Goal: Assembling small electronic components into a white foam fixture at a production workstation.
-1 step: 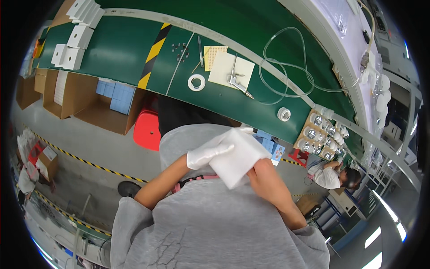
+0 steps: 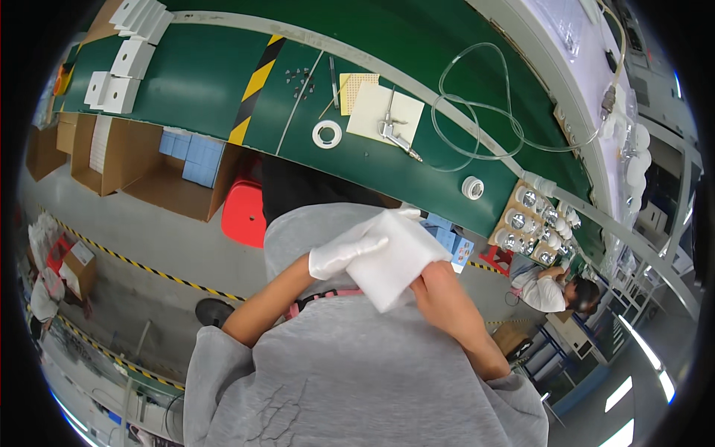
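Note:
In front of my waist, a white foam block [image 2: 398,257], squarish and soft-looking, is held tilted between my two hands. My left hand [image 2: 350,252], in a white glove, grips it from the left; the thumb lies across its face and the other fingers reach round the far edge. Bare, my right hand [image 2: 445,298] closes on the block's right edge with bent fingers. Those fingertips are hidden at or behind the foam, and I cannot tell whether they reach inside it.
Across the green bench [image 2: 201,74] lie an air blow gun [image 2: 398,138] on a cream sheet, a white tape roll [image 2: 326,135] and a white ring [image 2: 472,188]. Bulbs [image 2: 527,198] sit in a tray at right. White boxes [image 2: 132,59] stand far left; a red stool [image 2: 243,213] is below.

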Tool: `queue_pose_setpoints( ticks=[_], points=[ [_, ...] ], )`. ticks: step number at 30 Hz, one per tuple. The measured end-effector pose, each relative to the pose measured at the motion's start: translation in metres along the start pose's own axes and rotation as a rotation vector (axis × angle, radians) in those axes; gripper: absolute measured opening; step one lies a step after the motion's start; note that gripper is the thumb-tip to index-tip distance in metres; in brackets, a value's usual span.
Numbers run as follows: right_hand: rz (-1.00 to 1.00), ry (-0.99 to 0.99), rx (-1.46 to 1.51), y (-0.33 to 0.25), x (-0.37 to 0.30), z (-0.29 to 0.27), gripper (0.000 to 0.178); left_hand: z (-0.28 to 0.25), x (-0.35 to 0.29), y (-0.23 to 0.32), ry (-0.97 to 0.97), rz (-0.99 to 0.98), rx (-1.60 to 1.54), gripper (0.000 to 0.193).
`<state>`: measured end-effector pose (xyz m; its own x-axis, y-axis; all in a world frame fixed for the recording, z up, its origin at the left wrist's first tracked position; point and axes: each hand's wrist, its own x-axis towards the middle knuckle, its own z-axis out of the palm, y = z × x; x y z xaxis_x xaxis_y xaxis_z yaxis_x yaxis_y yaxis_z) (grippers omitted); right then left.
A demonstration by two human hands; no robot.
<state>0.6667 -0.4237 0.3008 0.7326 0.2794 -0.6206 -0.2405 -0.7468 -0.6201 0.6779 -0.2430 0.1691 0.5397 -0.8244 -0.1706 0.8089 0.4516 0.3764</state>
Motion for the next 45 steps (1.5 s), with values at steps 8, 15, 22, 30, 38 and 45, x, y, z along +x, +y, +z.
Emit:
queue_pose_setpoints(
  ticks=[8, 15, 22, 30, 38, 45],
  points=[
    [0.060, -0.071, 0.108, -0.022, 0.015, -0.007, 0.015, -0.005, -0.007, 0.019, 0.066, 0.065, 0.005, 0.077],
    [0.015, -0.128, 0.681, -0.021, 0.021, -0.016, 0.026, -0.007, -0.012, 0.035, 0.105, 0.098, -0.127, 0.078],
    [0.085, -0.153, 0.847, -0.023, 0.027, -0.028, 0.026, 0.001, -0.005, 0.050, 0.130, 0.116, -0.013, 0.077],
    [0.144, -0.181, 1.117, -0.014, 0.033, -0.024, 0.027, 0.010, 0.009, 0.070, 0.072, -0.016, 0.065, 0.084],
    [0.165, -0.121, 1.039, -0.013, 0.033, -0.016, 0.025, -0.002, 0.014, 0.060, 0.010, -0.017, -0.044, 0.082],
    [0.121, -0.190, 0.925, -0.009, 0.035, -0.013, 0.037, -0.006, 0.012, 0.055, 0.056, -0.021, -0.004, 0.088]
  ],
)
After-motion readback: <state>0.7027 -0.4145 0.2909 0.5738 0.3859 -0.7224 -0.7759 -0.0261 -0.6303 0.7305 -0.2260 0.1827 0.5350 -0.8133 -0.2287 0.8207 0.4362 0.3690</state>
